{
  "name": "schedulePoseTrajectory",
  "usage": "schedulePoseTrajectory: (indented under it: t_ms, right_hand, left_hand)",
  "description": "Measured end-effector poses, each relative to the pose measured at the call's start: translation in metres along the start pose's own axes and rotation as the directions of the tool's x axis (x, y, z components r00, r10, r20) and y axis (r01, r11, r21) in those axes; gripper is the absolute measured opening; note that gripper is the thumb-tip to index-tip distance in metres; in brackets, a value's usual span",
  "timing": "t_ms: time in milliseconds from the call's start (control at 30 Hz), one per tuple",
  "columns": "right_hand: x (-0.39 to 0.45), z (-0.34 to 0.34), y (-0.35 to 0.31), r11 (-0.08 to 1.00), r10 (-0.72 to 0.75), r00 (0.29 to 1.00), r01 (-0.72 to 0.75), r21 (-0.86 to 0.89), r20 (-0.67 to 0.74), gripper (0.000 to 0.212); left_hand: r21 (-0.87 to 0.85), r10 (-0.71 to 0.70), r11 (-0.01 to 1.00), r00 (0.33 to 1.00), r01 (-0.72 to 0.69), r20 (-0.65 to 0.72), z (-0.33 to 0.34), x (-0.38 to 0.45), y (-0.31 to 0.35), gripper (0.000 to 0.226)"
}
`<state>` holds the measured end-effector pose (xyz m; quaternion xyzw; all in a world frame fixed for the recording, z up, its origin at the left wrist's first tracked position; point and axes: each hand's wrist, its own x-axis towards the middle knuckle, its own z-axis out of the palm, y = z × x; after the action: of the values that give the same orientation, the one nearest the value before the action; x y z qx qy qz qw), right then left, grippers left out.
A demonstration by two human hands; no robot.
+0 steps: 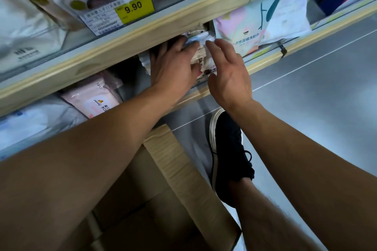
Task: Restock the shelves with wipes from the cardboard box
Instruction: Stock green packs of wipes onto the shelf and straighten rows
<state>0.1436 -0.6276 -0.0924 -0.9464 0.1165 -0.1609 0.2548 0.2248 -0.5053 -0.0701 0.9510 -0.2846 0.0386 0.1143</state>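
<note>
Small wipe packs stand in a row on the middle shelf, under the upper wooden shelf edge. My left hand reaches in from the left, fingers spread over the packs and thumb against their front. My right hand is held flat against the packs' right side with straight fingers. The open cardboard box sits on the floor below my arms; its inside is mostly hidden by my left forearm.
A pink wipe pack lies on the same shelf at left. White and pastel packages stand to the right. Yellow price tags line the upper shelf. My black shoe rests on the grey floor beside the box.
</note>
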Motion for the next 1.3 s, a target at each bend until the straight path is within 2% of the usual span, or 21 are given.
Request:
schedulePoseTrajectory:
  t_ms: [67, 167, 233, 300, 400, 567, 667, 767, 967, 1300]
  right_hand:
    - [0.003, -0.001, -0.004, 0.995, 0.073, 0.99, -0.063, -0.082, 0.119, 0.079]
    - [0.001, 0.001, -0.008, 0.986, 0.12, 0.977, -0.096, -0.138, 0.177, 0.086]
    - [-0.002, 0.001, -0.008, 0.991, 0.112, 0.982, -0.099, -0.09, 0.154, 0.086]
    - [-0.007, 0.0, -0.005, 0.996, 0.07, 0.995, -0.066, -0.061, 0.065, 0.084]
    - [-0.018, -0.001, 0.0, 0.994, 0.01, 1.0, -0.011, -0.112, -0.002, 0.077]
    - [-0.024, -0.002, -0.002, 0.989, 0.054, 0.982, -0.027, -0.147, 0.179, 0.088]
    - [-0.02, -0.012, -0.009, 0.987, 0.062, 0.982, -0.034, -0.158, 0.18, 0.085]
    - [-0.021, -0.033, -0.024, 0.978, 0.027, 0.966, 0.028, -0.209, 0.258, 0.081]
    - [-0.053, -0.076, -0.088, 0.936, -0.051, 0.876, 0.21, -0.284, 0.48, 0.068]
    - [-0.164, -0.105, -0.193, 0.925, -0.063, 0.803, 0.27, -0.267, 0.593, 0.062]
  left_hand:
    - [0.006, -0.027, 1.0, 0.998, 0.027, 0.051, -0.001, 0.0, -0.002, 0.05]
    - [0.029, -0.026, 0.999, 0.997, 0.024, 0.072, -0.004, 0.0, -0.002, 0.052]
    - [0.017, -0.025, 1.0, 0.998, 0.024, 0.064, -0.006, -0.002, -0.001, 0.056]
    - [-0.008, -0.009, 1.0, 1.0, 0.01, 0.007, -0.009, -0.01, 0.0, 0.058]
    - [0.041, 0.08, 0.996, 0.995, -0.078, -0.059, -0.006, -0.03, -0.002, 0.056]
    - [0.146, 0.106, 0.982, 0.99, -0.119, 0.095, 0.002, -0.042, -0.01, 0.066]
    - [0.123, 0.09, 0.987, 0.989, -0.104, 0.116, -0.009, -0.041, -0.006, 0.067]
    - [0.057, 0.082, 0.994, 0.986, -0.091, 0.142, -0.032, -0.053, -0.002, 0.068]
    - [-0.021, 0.068, 0.998, 0.992, -0.066, 0.103, -0.094, -0.135, -0.014, 0.065]
    - [-0.026, -0.069, 0.997, 0.987, 0.073, 0.145, -0.172, -0.308, -0.056, 0.06]
